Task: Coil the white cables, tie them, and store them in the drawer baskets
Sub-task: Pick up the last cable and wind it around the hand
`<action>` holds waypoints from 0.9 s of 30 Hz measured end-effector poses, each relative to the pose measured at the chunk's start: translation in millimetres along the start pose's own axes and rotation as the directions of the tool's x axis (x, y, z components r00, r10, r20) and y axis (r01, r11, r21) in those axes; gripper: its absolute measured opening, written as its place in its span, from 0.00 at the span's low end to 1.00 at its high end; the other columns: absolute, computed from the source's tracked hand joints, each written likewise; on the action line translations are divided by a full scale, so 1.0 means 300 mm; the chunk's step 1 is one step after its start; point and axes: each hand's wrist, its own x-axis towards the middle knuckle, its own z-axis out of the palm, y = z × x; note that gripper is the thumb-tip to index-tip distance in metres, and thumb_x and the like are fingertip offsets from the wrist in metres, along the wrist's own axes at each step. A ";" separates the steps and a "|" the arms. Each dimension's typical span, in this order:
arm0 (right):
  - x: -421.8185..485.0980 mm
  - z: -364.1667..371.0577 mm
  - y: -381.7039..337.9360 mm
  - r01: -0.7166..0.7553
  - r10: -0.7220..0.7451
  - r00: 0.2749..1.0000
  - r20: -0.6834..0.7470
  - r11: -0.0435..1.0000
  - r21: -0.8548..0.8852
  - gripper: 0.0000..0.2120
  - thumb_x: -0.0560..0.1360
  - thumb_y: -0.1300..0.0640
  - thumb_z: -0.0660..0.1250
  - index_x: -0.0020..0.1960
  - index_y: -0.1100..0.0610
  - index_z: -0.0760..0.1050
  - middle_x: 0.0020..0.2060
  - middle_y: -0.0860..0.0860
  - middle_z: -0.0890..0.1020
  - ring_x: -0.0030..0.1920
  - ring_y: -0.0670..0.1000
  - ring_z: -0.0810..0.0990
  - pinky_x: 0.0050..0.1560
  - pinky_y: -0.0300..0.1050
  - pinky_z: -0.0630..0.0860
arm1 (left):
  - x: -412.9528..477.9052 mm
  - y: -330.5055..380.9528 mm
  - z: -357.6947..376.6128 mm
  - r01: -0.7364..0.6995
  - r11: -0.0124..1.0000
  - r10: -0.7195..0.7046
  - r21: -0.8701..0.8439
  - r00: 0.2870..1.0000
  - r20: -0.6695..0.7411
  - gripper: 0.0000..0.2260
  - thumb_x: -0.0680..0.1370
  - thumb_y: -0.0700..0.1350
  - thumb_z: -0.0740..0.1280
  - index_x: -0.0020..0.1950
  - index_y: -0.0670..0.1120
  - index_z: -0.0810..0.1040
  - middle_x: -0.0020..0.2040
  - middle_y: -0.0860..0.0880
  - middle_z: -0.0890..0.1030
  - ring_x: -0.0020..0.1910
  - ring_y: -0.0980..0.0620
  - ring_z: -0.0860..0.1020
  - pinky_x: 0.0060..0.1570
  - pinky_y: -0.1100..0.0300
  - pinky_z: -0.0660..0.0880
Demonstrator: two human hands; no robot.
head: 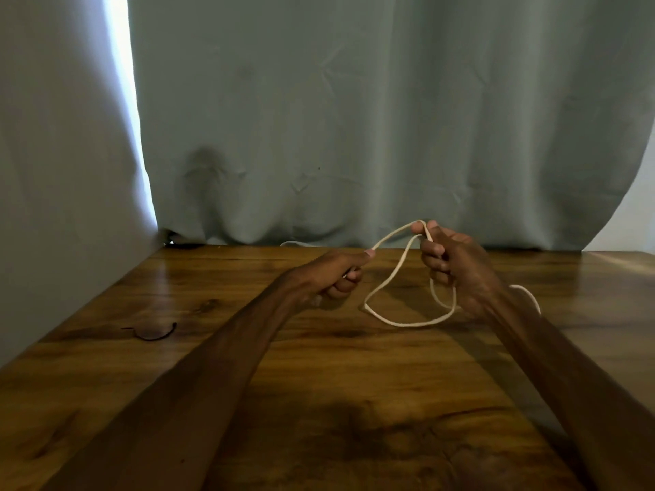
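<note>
Grey curtain [354,118] hangs behind the wooden table [319,384]. Above the table we coil the white cable [397,322]: our right hand [450,264] pinches its loop, our left hand [340,274] grips the strand. Next, we likely gather another loop.

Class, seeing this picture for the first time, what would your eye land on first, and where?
A thin white cable hangs in a loop between the left hand and right hand, centre-right above the glossy brown wooden table. Behind hangs a grey-green curtain; a small black band lies on the table's left.
</note>
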 end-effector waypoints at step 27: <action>-0.085 0.166 0.168 0.470 -0.129 0.874 0.469 -0.021 -0.882 0.11 0.83 0.50 0.62 0.60 0.52 0.81 0.43 0.52 0.85 0.36 0.47 0.74 0.39 0.43 0.67 | 0.028 0.030 -0.056 -0.288 0.608 0.229 -0.740 0.956 -0.184 0.08 0.83 0.37 0.56 0.54 0.40 0.75 0.37 0.53 0.81 0.22 0.59 0.67 0.20 0.69 0.61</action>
